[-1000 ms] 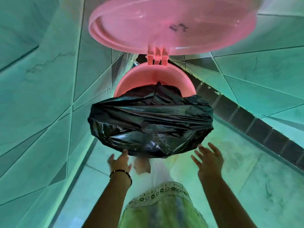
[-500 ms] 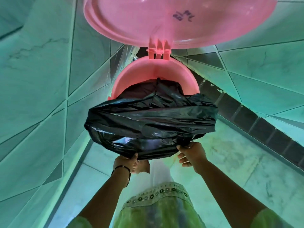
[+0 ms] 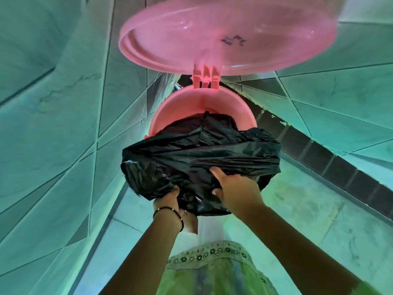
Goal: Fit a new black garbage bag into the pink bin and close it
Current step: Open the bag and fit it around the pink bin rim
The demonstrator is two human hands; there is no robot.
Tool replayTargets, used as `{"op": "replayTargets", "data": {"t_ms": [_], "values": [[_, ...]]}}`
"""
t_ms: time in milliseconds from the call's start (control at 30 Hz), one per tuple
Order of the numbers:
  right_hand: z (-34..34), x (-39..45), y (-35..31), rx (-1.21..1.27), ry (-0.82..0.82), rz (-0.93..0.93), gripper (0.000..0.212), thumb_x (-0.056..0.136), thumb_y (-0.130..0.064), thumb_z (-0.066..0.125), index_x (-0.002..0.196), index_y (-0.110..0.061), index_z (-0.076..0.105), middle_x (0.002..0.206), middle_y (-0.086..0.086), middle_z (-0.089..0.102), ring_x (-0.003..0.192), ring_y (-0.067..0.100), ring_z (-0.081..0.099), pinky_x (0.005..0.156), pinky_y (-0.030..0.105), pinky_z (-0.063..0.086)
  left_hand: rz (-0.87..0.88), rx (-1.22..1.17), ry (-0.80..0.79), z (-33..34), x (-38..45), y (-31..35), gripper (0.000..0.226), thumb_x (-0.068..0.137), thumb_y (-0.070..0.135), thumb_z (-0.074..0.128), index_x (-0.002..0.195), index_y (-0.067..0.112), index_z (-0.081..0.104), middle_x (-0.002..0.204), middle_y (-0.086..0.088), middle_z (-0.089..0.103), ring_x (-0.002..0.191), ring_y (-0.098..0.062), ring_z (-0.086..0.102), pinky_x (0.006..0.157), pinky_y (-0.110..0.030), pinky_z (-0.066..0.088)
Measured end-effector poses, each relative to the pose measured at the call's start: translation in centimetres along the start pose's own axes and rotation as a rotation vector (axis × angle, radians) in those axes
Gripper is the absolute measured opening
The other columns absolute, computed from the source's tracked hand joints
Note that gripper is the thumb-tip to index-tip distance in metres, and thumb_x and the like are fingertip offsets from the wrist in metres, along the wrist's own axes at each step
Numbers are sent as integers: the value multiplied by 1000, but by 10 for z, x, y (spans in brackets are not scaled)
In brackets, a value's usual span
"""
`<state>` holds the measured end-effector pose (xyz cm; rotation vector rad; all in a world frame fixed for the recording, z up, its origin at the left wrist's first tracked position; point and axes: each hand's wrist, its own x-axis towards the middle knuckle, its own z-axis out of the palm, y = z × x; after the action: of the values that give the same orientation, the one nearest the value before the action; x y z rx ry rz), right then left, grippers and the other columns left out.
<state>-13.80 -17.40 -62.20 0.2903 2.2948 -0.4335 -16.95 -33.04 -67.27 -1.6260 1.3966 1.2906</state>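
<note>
Head view: both hands' grip [image 3: 168,202] [image 3: 235,191] pinches black bag [image 3: 200,154] over pink bin [image 3: 202,99] near rim, lid [image 3: 223,33] raised.

Head camera looks steeply down, close over the pink bin [image 3: 170,109].

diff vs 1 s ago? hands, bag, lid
Both hands went from open, just short of the bag, to gripping it. The left hand pinches the bag at its near lower edge; the right hand moved up onto its front. Unchanged: lid up, bag bunched over the bin rim.
</note>
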Motion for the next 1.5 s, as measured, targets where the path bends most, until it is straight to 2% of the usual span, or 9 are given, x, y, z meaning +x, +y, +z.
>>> {"op": "replayTargets", "data": {"t_ms": [200, 367, 500, 567, 833, 967, 1133, 1300, 1500], "values": [[-3, 36, 8, 449, 75, 181, 6, 87, -21, 56, 92, -24, 59, 73, 7, 65, 71, 29, 65, 60, 33, 52, 285, 446, 110, -7, 8, -6, 40, 86, 27, 62, 105, -8, 60, 105, -15, 64, 101, -37, 59, 88, -37, 46], [-37, 42, 15, 1101, 107, 326, 6, 88, -12, 60, 94, -14, 61, 46, 7, 58, 31, 18, 50, 31, 21, 36, 108, 527, 10, -17, 23, -6, 39, 94, 28, 48, 121, 1, 54, 132, -24, 52, 121, -40, 49, 103, -44, 38], [-61, 54, 18, 1510, 222, 335, 5, 94, -11, 49, 98, -12, 51, 87, 7, 71, 55, 18, 67, 46, 27, 54, 3, 312, -19, -25, 28, -3, 23, 97, 18, 44, 77, 10, 51, 63, -16, 46, 50, -26, 47, 50, -21, 40], [-67, 63, 22, 1556, 291, 300, 12, 96, -13, 47, 107, -16, 47, 107, -1, 67, 83, 20, 69, 65, 36, 59, -63, 187, -23, -30, 41, -3, 19, 96, 13, 43, 78, 13, 49, 68, -6, 45, 49, -14, 45, 32, -13, 35], [-58, 71, 38, 776, 409, -80, 103, 78, -11, 70, 146, -35, -4, 155, 3, 25, 136, 23, 37, 109, 41, 33, -62, -62, -79, -13, 17, 19, 20, 98, 9, 37, 94, 4, 55, 146, -20, 37, 127, -34, 45, 107, -38, 36], [-36, 46, 38, 204, 510, -323, 85, 69, -32, 77, 136, -15, 27, 139, 16, 36, 128, 29, 38, 105, 42, 37, -84, -201, -215, -6, 16, 20, 28, 96, 14, 38, 117, 10, 56, 107, -11, 63, 75, -22, 54, 88, -39, 46], [13, 16, 60, -93, 492, -208, 47, 70, -46, 58, 103, -15, 46, 104, 9, 44, 89, 33, 51, 73, 39, 36, -76, -185, -280, 2, 19, 23, 38, 93, 39, 44, 120, 14, 55, 106, -8, 60, 100, -29, 57, 90, -45, 46], [20, 19, 64, 579, 378, 429, 42, 77, -30, 71, 100, -13, 40, 96, 10, 58, 87, 32, 57, 68, 36, 43, -61, -208, -298, 7, 14, 26, 49, 94, 48, 38, 131, 18, 47, 135, -7, 49, 126, -29, 45, 108, -47, 34], [23, 31, 51, 1767, 178, 685, 30, 89, -18, 59, 117, -10, 54, 101, 4, 65, 91, 21, 63, 71, 32, 52, -46, -231, -370, 6, 14, 34, 29, 96, 29, 32, 96, 17, 59, 110, -7, 59, 96, -24, 57, 87, -40, 44]]}}
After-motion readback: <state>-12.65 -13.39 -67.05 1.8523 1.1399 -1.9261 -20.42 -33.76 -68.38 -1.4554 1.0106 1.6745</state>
